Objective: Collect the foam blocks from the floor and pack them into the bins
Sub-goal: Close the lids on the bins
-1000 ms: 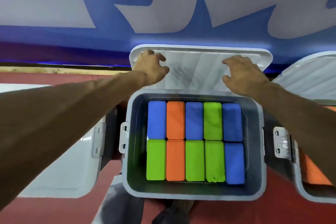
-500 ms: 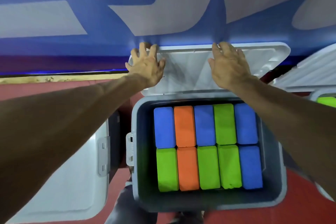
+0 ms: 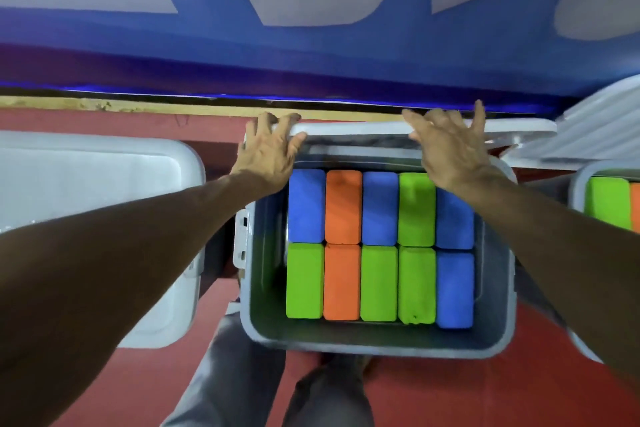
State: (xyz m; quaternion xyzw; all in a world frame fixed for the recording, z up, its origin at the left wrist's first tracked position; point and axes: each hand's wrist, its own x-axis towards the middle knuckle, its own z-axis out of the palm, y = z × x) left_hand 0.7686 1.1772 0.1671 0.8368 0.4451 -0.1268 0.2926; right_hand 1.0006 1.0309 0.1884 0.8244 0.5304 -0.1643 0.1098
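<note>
Down comes the lid (image 3: pixel 363 128), tipped from upright to nearly edge-on over the bin (image 3: pixel 381 345). The left hand (image 3: pixel 268 152) hooks its fingers over the far rim, and the right hand (image 3: pixel 450 149) lies spread on it, well apart. Foam blocks (image 3: pixel 379 246) sit packed inside in two rows. Packing looks done here; next, press the lid flat.
</note>
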